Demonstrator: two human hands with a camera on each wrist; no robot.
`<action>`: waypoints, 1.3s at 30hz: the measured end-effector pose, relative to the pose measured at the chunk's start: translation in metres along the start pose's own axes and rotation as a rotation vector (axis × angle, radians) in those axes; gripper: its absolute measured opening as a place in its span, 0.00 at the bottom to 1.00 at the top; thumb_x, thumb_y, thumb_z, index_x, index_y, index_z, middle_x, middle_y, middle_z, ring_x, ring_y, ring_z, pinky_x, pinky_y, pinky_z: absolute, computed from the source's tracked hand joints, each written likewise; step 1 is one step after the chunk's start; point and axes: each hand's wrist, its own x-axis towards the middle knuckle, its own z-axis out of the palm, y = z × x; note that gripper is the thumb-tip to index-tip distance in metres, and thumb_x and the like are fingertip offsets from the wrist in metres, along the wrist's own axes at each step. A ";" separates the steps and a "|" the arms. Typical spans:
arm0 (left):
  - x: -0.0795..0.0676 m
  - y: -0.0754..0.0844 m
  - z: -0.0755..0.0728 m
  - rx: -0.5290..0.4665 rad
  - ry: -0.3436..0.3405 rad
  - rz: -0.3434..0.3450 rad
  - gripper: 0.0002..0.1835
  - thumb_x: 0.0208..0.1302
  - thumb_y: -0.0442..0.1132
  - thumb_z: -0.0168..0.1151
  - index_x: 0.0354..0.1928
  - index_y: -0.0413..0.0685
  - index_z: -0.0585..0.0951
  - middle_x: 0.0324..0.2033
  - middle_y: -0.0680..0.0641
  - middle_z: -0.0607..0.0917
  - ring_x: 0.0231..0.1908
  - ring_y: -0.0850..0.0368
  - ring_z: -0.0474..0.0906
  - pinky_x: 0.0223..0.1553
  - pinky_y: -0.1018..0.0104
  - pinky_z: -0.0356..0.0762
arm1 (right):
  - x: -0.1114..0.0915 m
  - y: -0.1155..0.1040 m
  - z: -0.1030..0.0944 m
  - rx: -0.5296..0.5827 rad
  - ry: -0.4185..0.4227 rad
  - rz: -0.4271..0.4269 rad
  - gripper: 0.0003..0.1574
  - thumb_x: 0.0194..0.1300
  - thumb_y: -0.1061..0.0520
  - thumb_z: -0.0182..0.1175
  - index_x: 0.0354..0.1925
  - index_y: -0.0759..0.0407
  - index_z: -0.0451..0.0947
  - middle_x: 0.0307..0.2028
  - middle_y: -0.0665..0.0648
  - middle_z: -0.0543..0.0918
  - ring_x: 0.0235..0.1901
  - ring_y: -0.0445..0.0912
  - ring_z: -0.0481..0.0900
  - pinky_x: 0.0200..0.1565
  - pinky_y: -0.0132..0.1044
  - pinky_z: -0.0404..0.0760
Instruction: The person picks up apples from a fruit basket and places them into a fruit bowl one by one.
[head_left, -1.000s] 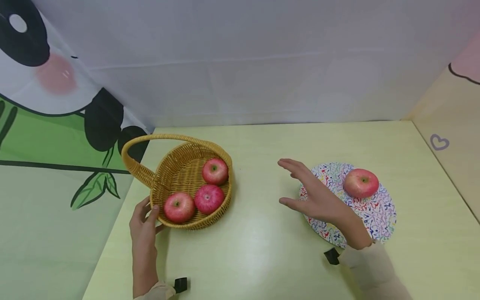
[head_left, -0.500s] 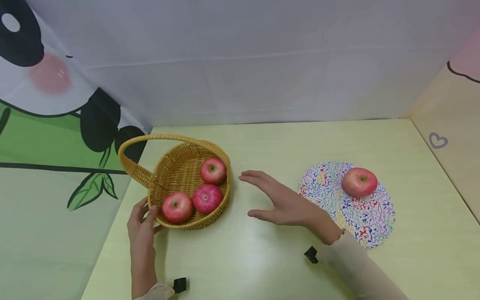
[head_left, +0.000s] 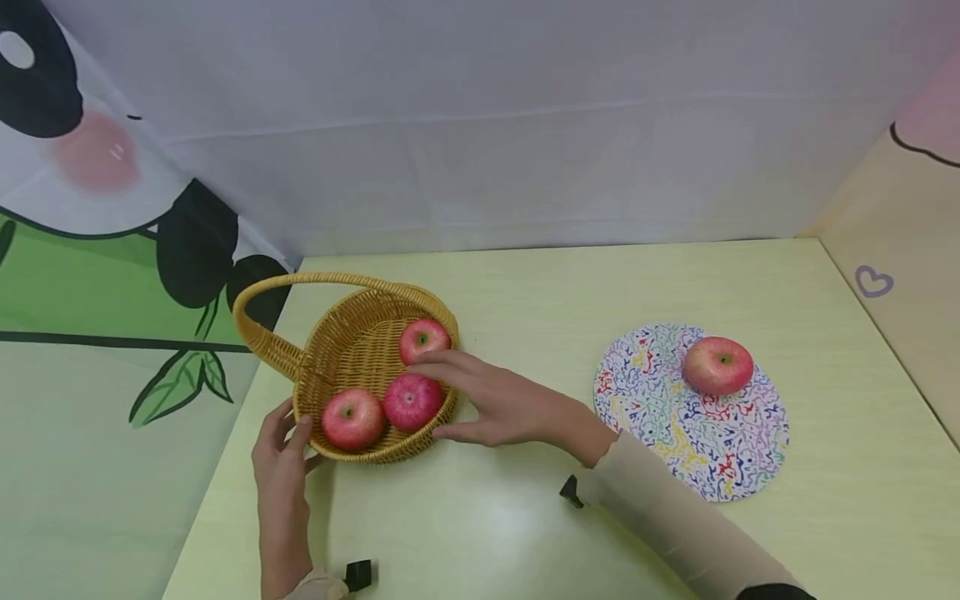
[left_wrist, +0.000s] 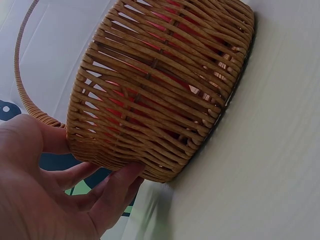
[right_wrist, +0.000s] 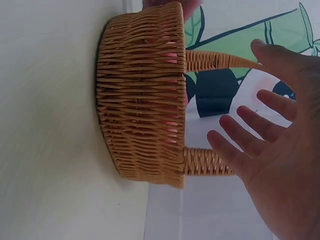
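A woven wicker basket [head_left: 360, 333] with a tall handle stands on the left of the table, three red apples inside. One apple [head_left: 352, 419] lies at the front left, a deeper pink apple [head_left: 413, 402] in the middle, another apple [head_left: 423, 338] behind it, partly hidden by fingers. My left hand [head_left: 281, 454] grips the basket's near left side, thumb at the rim and fingers against the outer wall [left_wrist: 145, 95]. Over the right rim hovers my right hand [head_left: 502, 404], its fingers [right_wrist: 245, 135] extended and thumb apart, holding nothing.
A round plate-like mat [head_left: 645, 442] with a multicolored squiggle pattern lies on the right of the pale table [head_left: 525, 300]. One more apple [head_left: 717, 366] sits on it. A white cloth backdrop [head_left: 525, 167] rises behind the table, and a printed cartoon panel [head_left: 90, 283] is at left.
My right hand has swept left from above the patterned mat to the basket's right rim, fingers still extended. The left hand has kept its hold on the basket.
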 end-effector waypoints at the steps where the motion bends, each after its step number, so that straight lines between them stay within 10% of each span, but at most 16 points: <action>1: 0.000 0.000 0.000 0.004 0.000 -0.001 0.26 0.82 0.47 0.52 0.77 0.59 0.67 0.72 0.46 0.70 0.53 0.63 0.74 0.35 0.74 0.83 | 0.004 0.000 0.001 -0.005 -0.008 -0.006 0.46 0.70 0.48 0.69 0.79 0.52 0.61 0.78 0.53 0.63 0.79 0.45 0.58 0.75 0.44 0.70; 25: 0.002 0.001 -0.004 -0.003 0.003 -0.022 0.26 0.81 0.48 0.53 0.77 0.59 0.68 0.66 0.53 0.72 0.54 0.63 0.74 0.36 0.74 0.84 | 0.067 0.007 0.030 -0.237 -0.166 -0.066 0.52 0.69 0.35 0.67 0.80 0.51 0.58 0.78 0.54 0.63 0.78 0.46 0.61 0.78 0.36 0.62; 39: 0.003 0.000 -0.002 -0.002 -0.005 -0.030 0.26 0.81 0.48 0.53 0.77 0.58 0.68 0.70 0.50 0.70 0.54 0.64 0.74 0.36 0.74 0.83 | 0.079 -0.004 0.036 -0.456 -0.293 -0.026 0.54 0.71 0.33 0.63 0.83 0.46 0.51 0.80 0.54 0.60 0.80 0.50 0.59 0.79 0.51 0.60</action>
